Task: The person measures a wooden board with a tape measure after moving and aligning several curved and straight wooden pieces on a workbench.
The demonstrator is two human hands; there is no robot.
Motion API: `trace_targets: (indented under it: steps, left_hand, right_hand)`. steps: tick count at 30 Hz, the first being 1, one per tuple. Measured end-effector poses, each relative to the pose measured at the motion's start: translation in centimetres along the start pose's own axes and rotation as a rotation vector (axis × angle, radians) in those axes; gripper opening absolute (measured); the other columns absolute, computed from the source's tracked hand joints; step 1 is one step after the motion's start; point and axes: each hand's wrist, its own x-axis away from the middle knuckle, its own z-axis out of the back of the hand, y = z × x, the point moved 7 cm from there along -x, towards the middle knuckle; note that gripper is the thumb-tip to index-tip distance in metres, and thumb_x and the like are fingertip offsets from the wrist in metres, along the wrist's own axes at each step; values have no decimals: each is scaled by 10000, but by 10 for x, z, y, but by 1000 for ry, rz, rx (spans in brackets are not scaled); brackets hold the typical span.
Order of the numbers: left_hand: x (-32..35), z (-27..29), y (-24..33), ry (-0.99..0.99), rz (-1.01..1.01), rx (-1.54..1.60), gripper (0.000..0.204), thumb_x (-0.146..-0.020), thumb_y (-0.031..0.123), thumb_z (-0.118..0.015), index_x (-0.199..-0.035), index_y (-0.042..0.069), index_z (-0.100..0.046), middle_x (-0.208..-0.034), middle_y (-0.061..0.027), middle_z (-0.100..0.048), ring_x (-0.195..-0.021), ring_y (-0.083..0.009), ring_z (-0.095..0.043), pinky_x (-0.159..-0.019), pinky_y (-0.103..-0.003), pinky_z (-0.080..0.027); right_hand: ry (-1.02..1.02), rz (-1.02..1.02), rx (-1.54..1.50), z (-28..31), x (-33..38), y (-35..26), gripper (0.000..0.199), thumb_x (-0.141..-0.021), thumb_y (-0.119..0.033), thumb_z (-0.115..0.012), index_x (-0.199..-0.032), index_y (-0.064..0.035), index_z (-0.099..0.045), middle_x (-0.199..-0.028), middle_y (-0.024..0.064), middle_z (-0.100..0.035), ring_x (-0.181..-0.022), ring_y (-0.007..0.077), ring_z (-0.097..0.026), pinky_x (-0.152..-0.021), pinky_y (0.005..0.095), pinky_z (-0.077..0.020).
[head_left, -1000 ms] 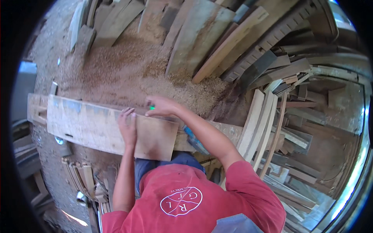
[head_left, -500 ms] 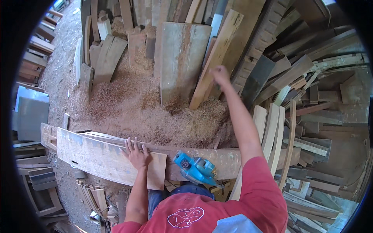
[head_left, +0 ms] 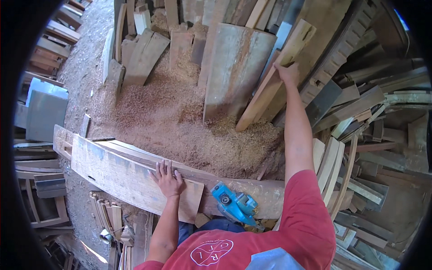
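My left hand lies with fingers spread on a long pale wooden board, which rests on the bench in front of me. My right arm reaches forward to a narrow light-brown wooden plank that leans upright among other boards. Around the upper part of that plank my right hand is closed, its fingers over the edge. A blue electric hand planer sits on the bench to the right of the pale board, touched by neither hand.
A heap of wood shavings covers the ground beyond the bench. Wide weathered boards lean at the back. Stacked timber crowds the right side. A grey box-like piece stands at far left, and offcuts lie by the bench's near left.
My right hand has moved from hovering near the plank to gripping it higher up. My left hand stays on the board. The whole view has shifted slightly.
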Motion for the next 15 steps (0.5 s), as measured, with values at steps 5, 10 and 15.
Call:
trace_targets:
  steps: [5, 10, 15]
  left_hand:
    - [0, -2, -1, -7, -11, -13, 477, -869, 307, -601, -1329, 188, -648, -1457, -80, -560, -1452, -321, -402, -1249, -645, -74]
    - [1, -3, -4, 32, -26, -40, 459, -865, 340, -605, -1300, 211, -673, -1419, -71, -591, -1430, -294, -435, -1247, -653, -71]
    - [2, -7, -10, 76, -39, -29, 453, -880, 389, -610, -1293, 215, -680, -1411, -57, -599, -1418, -285, -452, -1244, -660, -60]
  right_hand:
    - [-230, 504, -325, 16, 87, 1, 895, -695, -425, -915, -1379, -22, -500, -1264, 196, -672, -1183, 363, -652, -984, 436, -519]
    - [-224, 623, -436, 55, 197, 12, 783, -710, -320, -934, -1322, -32, -539, -1229, 167, -686, -1192, 335, -644, -1005, 447, -495]
    - [-267, 594, -566, 114, 276, 7, 732, -695, -262, -948, -1282, -34, -574, -1203, 120, -697, -1145, 259, -657, -964, 391, -515]
